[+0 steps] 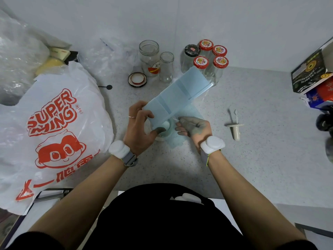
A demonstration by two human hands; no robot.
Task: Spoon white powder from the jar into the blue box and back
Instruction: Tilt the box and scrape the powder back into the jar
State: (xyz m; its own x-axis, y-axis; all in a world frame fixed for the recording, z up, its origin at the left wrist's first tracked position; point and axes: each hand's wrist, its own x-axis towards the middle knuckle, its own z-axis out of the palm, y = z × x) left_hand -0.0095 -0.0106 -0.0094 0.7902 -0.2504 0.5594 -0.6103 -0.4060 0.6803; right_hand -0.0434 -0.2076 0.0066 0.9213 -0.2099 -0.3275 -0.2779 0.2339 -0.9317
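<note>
A long, translucent blue box (177, 94) with inner dividers is tilted, its near end low over a jar of white powder (164, 131) on the counter. My left hand (140, 127) grips that near end, thumb under the box and over the jar's mouth. Just right of the jar, my right hand (195, 128) pinches a thin clear spoon (175, 120) whose tip points under the box's lower edge. The box's flat blue lid (182, 138) lies on the counter beneath the jar and both hands. Most of the jar is hidden.
A large white plastic bag (54, 134) with red print fills the left side. Two open glass jars (149, 56), a loose lid (137, 79) and several capped jars (210, 56) stand behind the box. A white plastic tool (236, 127) lies to the right, cardboard boxes (310, 74) at far right.
</note>
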